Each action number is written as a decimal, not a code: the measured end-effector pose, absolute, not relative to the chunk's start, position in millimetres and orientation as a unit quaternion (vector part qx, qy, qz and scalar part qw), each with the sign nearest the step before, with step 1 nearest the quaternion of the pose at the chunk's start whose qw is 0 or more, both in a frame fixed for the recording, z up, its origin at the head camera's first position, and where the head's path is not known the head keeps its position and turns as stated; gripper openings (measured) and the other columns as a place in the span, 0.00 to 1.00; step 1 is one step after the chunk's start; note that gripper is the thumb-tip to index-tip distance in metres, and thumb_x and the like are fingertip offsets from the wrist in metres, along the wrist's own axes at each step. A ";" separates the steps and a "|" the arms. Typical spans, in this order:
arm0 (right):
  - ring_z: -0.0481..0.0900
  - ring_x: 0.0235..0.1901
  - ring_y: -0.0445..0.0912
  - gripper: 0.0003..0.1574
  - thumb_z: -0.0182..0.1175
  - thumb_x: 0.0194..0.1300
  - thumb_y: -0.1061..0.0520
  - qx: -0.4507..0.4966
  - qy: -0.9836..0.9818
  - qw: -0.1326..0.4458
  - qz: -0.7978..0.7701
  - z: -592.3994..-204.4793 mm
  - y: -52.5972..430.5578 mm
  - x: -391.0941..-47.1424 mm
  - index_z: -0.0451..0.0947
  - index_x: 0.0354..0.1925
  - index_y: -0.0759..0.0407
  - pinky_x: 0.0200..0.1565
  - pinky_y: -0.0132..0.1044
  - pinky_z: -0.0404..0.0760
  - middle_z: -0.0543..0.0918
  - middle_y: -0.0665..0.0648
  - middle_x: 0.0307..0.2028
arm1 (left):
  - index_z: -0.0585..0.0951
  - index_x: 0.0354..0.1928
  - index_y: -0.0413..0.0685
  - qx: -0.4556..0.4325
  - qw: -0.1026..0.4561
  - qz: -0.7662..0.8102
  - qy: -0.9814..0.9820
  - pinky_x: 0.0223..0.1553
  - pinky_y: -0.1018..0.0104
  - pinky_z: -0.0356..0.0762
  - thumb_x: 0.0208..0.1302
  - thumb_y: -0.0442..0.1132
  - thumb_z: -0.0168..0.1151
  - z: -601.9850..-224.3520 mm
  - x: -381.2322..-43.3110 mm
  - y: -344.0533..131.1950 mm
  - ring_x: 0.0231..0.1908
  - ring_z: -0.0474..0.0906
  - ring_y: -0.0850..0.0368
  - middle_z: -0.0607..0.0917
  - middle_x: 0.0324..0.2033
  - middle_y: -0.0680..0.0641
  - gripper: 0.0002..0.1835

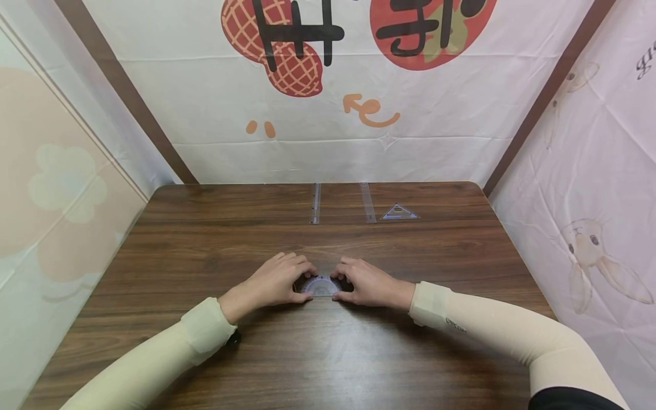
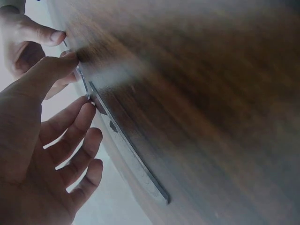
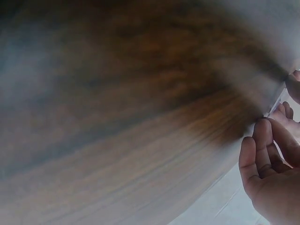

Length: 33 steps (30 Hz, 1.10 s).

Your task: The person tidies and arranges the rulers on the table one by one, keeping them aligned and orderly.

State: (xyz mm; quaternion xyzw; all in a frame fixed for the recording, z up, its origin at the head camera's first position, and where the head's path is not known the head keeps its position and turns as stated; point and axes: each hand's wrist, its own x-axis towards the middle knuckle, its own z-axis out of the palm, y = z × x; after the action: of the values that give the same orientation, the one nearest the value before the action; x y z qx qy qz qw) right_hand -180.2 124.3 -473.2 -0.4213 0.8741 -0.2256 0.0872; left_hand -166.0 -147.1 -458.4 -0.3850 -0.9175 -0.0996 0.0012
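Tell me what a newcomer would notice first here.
Probably the big red prints on the white backdrop behind the table. Next, the left hand and right hand, pinching a clear protractor between them mid-table. Beyond it, to the right, a clear set square lies near the table's far edge.

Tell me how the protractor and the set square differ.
The protractor is a half-disc; the set square is a triangle. The left hand and right hand pinch the protractor's ends, while the set square lies untouched, farther back on the table. Both look see-through with bluish markings.
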 end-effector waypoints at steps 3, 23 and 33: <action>0.80 0.40 0.40 0.25 0.76 0.69 0.46 -0.421 0.874 0.087 -0.225 -472.8 124.1 -180.4 0.85 0.56 0.58 0.45 0.36 0.81 0.81 0.50 0.46 | 0.87 0.56 0.50 -0.385 0.002 -0.099 -0.917 0.50 0.51 0.79 0.62 0.57 0.79 -458.5 -166.0 -147.5 0.48 0.82 0.53 0.87 0.47 0.52 0.27; 0.80 0.41 0.41 0.26 0.76 0.69 0.46 -0.419 0.875 0.088 -0.226 -473.7 124.2 -179.3 0.85 0.57 0.59 0.45 0.36 0.82 0.81 0.51 0.46 | 0.86 0.56 0.51 -0.384 -0.003 -0.099 -0.918 0.51 0.51 0.79 0.62 0.58 0.79 -459.3 -165.8 -147.6 0.49 0.82 0.53 0.87 0.48 0.53 0.27; 0.80 0.40 0.42 0.26 0.76 0.69 0.46 -0.419 0.876 0.086 -0.224 -472.7 123.4 -179.4 0.85 0.57 0.59 0.46 0.37 0.81 0.81 0.51 0.45 | 0.87 0.56 0.50 -0.388 0.007 -0.101 -0.916 0.49 0.52 0.79 0.61 0.57 0.79 -458.0 -166.5 -147.8 0.47 0.82 0.53 0.87 0.47 0.52 0.27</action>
State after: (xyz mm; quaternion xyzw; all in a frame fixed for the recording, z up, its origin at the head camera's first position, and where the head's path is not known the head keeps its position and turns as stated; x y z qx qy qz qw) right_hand -179.4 123.4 -472.7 -0.4187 0.8759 -0.2239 0.0862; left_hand -166.5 -147.8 -458.0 -0.3884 -0.9159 -0.1012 0.0071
